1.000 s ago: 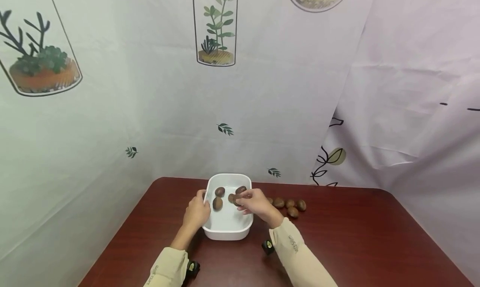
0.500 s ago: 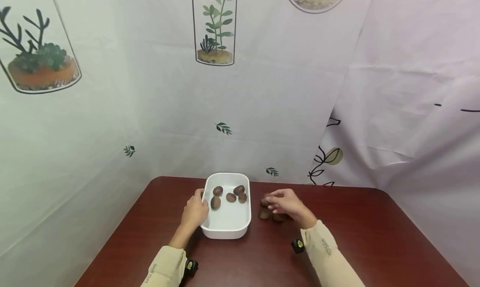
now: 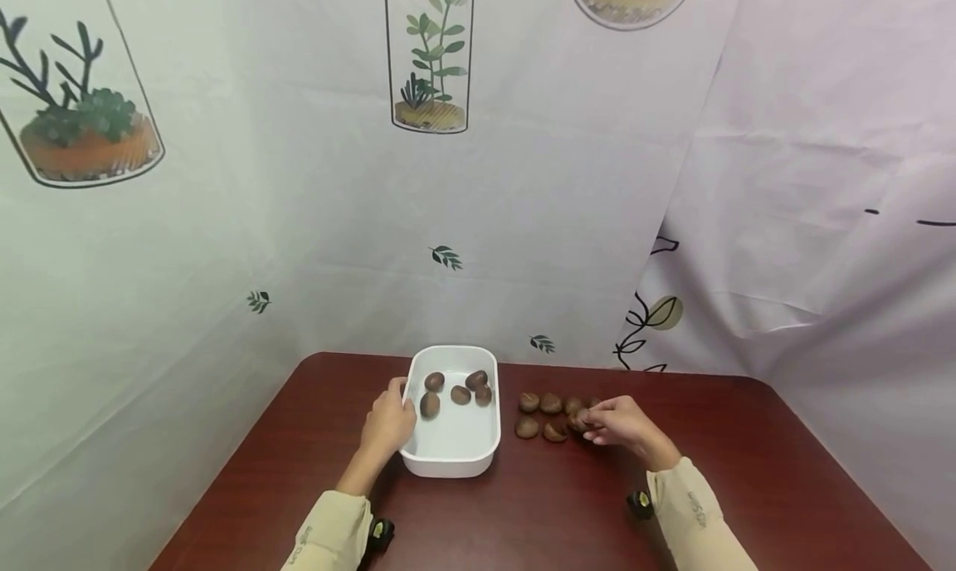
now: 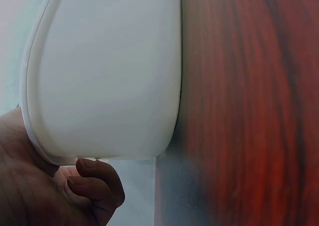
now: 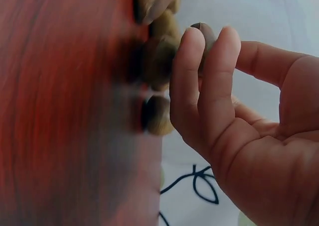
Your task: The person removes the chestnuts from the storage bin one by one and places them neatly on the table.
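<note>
My left hand (image 3: 389,422) grips the left rim of a white rectangular tray (image 3: 448,466). In the left wrist view, curled fingertips (image 4: 88,164) lie against the tray's outer wall. Several brown chestnuts (image 3: 429,405) lie spread in the far half of the tray. My right hand (image 3: 626,426) pinches a chestnut (image 3: 578,420) at the right end of a group on the table. In the right wrist view, that chestnut (image 5: 207,35) shows partly behind the fingers. The grouped chestnuts (image 3: 550,402) lie roughly in two rows right of the tray, some hidden by my hand.
The dark red wooden table (image 3: 515,513) ends at its back edge just behind the tray and chestnuts. A white cloth (image 3: 351,222) printed with plants hangs close behind it. Small black cameras (image 3: 381,535) sit at both wrists.
My right hand has let go of a chestnut inside the tray, then moved right over the table group to a chestnut at its right end. My left hand has stayed on the rim.
</note>
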The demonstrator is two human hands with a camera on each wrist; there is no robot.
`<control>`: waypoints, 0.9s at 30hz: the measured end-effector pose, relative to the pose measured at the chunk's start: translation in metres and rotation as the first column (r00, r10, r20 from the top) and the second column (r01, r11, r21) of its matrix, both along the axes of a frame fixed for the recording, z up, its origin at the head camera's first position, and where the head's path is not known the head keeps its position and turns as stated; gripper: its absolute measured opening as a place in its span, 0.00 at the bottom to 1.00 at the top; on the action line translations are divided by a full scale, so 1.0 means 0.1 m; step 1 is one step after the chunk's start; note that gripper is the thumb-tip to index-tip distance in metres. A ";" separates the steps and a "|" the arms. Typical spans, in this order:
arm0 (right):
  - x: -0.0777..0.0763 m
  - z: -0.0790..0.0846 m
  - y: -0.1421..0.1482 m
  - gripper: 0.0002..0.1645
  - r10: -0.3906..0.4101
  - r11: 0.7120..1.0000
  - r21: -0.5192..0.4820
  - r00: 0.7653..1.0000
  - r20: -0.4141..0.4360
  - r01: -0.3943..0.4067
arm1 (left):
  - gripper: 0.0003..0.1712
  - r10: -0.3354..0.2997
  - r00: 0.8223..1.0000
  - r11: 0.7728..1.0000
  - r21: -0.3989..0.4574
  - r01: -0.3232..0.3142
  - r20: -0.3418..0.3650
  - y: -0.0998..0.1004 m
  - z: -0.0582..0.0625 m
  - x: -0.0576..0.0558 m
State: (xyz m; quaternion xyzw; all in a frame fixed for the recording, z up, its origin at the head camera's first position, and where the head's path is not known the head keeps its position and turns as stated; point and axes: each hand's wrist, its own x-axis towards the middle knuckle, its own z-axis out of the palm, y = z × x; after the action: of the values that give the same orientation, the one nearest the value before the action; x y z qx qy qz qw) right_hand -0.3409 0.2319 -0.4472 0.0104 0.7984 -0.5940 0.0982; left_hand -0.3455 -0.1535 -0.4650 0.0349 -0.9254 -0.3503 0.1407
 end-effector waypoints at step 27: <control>0.03 -0.18 0.29 0.10 -0.027 0.999 0.031 0.999 0.032 0.026 | 0.25 0.001 1.000 1.000 -0.001 -0.001 -0.003 0.00 -0.03 -0.01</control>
State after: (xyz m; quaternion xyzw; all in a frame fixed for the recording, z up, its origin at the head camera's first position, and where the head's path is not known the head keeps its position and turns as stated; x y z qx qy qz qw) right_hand -0.3375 0.2608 -0.4648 0.0321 0.8054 -0.5828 0.1031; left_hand -0.3465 -0.1539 -0.4682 0.0349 -0.9254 -0.3496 0.1421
